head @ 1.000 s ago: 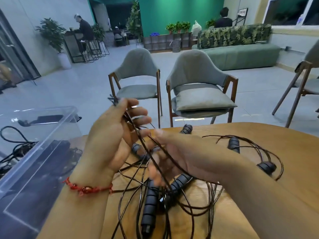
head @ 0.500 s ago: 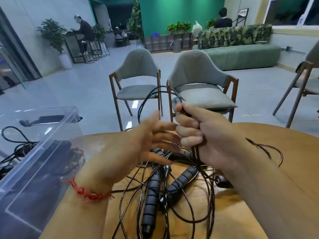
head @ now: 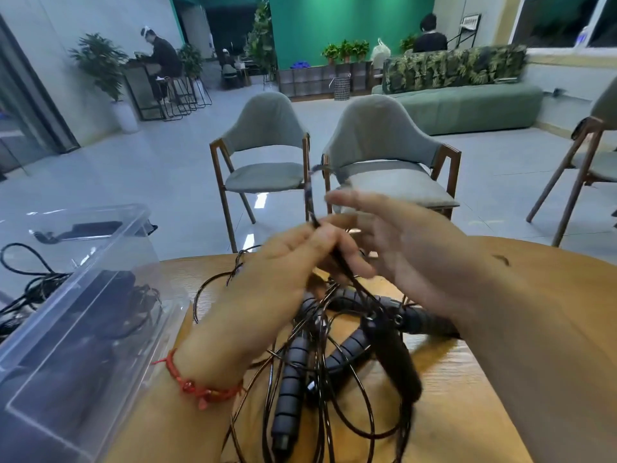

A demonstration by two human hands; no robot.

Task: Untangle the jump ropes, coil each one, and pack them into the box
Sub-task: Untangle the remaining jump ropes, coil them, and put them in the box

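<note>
A tangle of thin black jump ropes [head: 320,369] with ribbed grey handles [head: 289,372] lies on the round wooden table [head: 467,396]. My left hand [head: 273,285], with a red string bracelet at the wrist, pinches a bunch of cords above the pile; a blurred cord loop [head: 310,192] sticks up from its fingers. My right hand [head: 394,242] hovers just to the right, fingers spread and blurred, holding nothing that I can see. A clear plastic box [head: 83,315] stands at the table's left edge with dark ropes inside.
Two grey chairs [head: 267,155] with wooden legs stand just beyond the table. Another chair [head: 587,162] is at the right. Black cables [head: 23,289] lie on the floor to the left. People sit far back in the room, beside a green sofa.
My right hand has let go of the cord bundle and opened, moving slightly right. My left hand has closed on the cords where the right hand held them.
</note>
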